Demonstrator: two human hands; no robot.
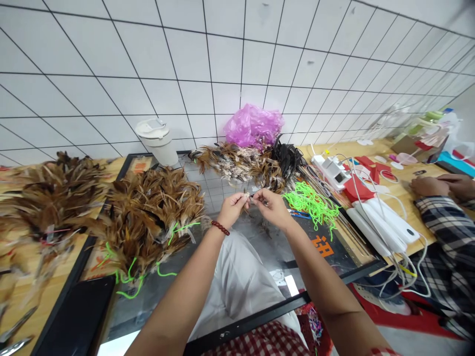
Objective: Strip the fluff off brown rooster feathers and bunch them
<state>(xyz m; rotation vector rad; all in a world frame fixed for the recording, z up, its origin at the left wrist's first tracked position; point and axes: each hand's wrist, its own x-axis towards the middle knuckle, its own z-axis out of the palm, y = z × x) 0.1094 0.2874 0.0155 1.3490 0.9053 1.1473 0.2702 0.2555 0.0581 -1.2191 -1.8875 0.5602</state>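
My left hand (230,209), with a beaded bracelet (220,227) at the wrist, is closed in a pinch on a small feather (245,196). Close beside it, my right hand (273,207) pinches with thumb and forefinger near the feather's end; what lies between those fingertips is too small to make out. Beyond both hands lies a pile of loose brown and pale feathers (237,165), with black feathers (287,159) at its right. A tangle of bright green cord (311,201) and a blue-handled tool (300,214) lie right of my right hand.
Brown feather bunches (148,212) tied with green cord lie left, and more feathers (55,193) beyond. A white lidded cup (159,141), pink plastic bag (254,126), black phone (76,316), power strip (332,173) and cables surround the glass-topped table. Another person's sleeve (443,222) is at right.
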